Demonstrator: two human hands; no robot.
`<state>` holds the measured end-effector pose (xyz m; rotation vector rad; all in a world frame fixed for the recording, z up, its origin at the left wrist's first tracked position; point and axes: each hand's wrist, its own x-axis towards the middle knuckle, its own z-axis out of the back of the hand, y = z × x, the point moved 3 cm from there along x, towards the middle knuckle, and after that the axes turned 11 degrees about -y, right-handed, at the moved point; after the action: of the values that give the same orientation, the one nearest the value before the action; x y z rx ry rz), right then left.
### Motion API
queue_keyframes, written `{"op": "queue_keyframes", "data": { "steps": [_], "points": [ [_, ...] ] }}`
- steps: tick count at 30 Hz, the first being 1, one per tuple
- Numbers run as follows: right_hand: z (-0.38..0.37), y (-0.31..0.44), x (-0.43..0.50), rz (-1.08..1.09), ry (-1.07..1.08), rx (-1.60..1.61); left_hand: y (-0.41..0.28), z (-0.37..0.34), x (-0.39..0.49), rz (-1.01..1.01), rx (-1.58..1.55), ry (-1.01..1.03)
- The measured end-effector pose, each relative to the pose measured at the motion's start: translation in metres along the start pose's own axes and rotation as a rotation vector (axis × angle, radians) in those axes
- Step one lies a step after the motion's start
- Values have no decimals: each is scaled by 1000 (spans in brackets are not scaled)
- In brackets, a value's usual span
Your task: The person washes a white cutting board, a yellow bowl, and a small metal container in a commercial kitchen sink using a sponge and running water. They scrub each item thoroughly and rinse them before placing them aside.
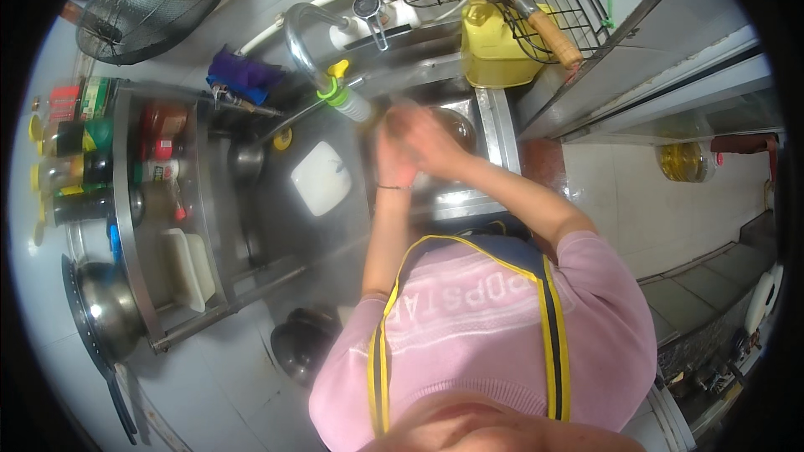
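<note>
My left hand (396, 154) and my right hand (433, 138) are pressed close together, blurred by motion, over the metal sink (499, 119). The right hand overlaps the left. Whether anything lies between the palms is hidden by the blur. Just left of the fingertips hangs the faucet's white ribbed spout extension (355, 107), with a green collar and a yellow lever. A round, shiny bowl (457, 125) sits in the sink, partly behind my right hand. On the metal counter to the left rests a white square dish (321, 178).
A yellow jug (499, 44) stands behind the sink, below a wire basket (534, 0) holding a wood-handled bamboo brush (546, 28). Purple and blue cloths (242, 75) hang at the back wall. Left, a metal shelf (135, 201) carries bottles; an oil bottle (684, 162) is far right.
</note>
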<state>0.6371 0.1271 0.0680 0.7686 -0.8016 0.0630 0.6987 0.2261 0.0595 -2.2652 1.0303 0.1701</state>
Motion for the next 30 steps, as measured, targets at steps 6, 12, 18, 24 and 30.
{"op": "queue_keyframes", "data": {
  "steps": [6, 12, 18, 24, 30],
  "points": [
    [-23, -20, -11, -485, 81, 216, -9, 25, -1, -76, 135, -201],
    [-10, -21, -9, -900, -188, 361, -18, 66, -15, -156, 267, -421],
    [-13, 36, 6, 150, -91, -80, -6, 59, -17, -313, 372, -482],
    [-29, -1, 13, -571, 19, 127, -2, 48, -25, -338, 214, -475],
    [-32, 29, 1, 139, -117, -230, -20, 55, -26, -408, 621, -434]
  ]
}}
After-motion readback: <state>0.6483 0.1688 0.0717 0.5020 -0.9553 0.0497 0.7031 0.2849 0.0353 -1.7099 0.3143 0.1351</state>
